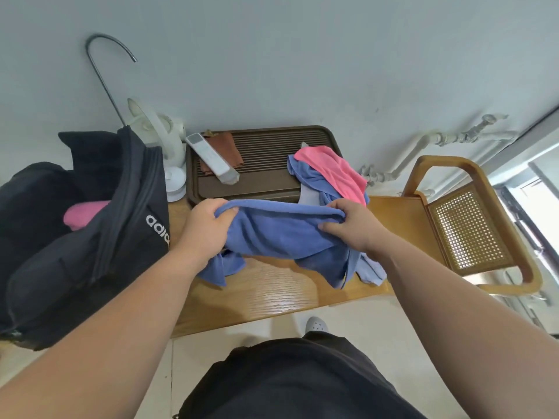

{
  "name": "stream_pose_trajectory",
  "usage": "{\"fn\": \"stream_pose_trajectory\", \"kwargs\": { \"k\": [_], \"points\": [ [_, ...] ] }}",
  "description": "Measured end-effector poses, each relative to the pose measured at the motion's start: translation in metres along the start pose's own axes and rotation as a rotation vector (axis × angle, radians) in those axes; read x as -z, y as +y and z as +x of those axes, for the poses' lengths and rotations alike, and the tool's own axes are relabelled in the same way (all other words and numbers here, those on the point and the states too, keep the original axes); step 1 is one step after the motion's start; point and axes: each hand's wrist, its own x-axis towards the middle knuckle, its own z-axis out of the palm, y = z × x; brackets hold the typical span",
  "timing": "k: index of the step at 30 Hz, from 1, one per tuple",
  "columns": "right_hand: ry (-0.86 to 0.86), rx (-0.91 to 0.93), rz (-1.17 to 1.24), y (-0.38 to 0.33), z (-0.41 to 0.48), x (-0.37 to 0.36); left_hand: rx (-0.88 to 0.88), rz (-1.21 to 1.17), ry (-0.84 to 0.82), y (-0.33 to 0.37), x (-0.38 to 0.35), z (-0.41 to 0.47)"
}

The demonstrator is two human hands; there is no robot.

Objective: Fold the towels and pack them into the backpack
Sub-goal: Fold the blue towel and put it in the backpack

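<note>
1. Left hand (205, 225) and right hand (351, 226) each grip an end of a soft blue cloth towel (284, 237), fingers curled round its top edge.
2. The towel hangs over the pale wooden worktop (272, 297).
3. An open black fabric backpack (75, 237) stands at left, a rolled pink towel (81, 216) inside.
4. Crumpled pink and blue towels (329, 173) lie behind.

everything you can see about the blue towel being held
The blue cloth towel is bunched and creased, its doubled-over top edge stretched between the left hand, which grips one end, and the right hand, which pinches the other. It hangs crumpled over the light wooden table, its lower corners touching the wood, in front of the brown slatted tray.
</note>
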Motion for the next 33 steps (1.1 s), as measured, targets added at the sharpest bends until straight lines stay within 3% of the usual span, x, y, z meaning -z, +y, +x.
{"fn": "stream_pose_trajectory", "kwargs": {
  "k": [4,9,12,14,21,24,28,30,33],
  "points": [
    [-0.075,-0.038,-0.324,0.015,0.001,0.000,0.135,-0.231,0.044,-0.004,-0.008,-0.002],
    [-0.031,-0.136,-0.623,0.057,0.001,0.010,0.212,-0.019,-0.009,-0.014,-0.015,-0.011],
    [0.036,-0.142,-0.571,0.084,0.006,0.020,0.224,0.250,-0.131,-0.021,-0.021,-0.021],
    [0.078,-0.127,-0.511,0.099,0.009,0.026,0.230,0.305,-0.099,-0.027,-0.029,-0.027],
    [0.054,-0.103,-0.204,0.136,0.008,0.044,0.370,-0.197,0.057,-0.012,-0.064,-0.056],
    [-0.132,-0.103,-0.028,0.135,0.002,0.055,0.451,-0.246,-0.119,-0.007,-0.068,-0.065],
    [-0.766,-0.217,0.161,0.112,-0.014,0.076,0.638,0.089,-0.445,-0.010,-0.058,-0.076],
    [-0.953,-0.268,0.202,0.100,-0.017,0.083,0.681,0.169,-0.362,-0.016,-0.055,-0.080],
    [-0.851,-0.309,0.206,0.098,-0.002,0.075,0.657,0.241,0.002,-0.027,-0.060,-0.082]
  ]
}}
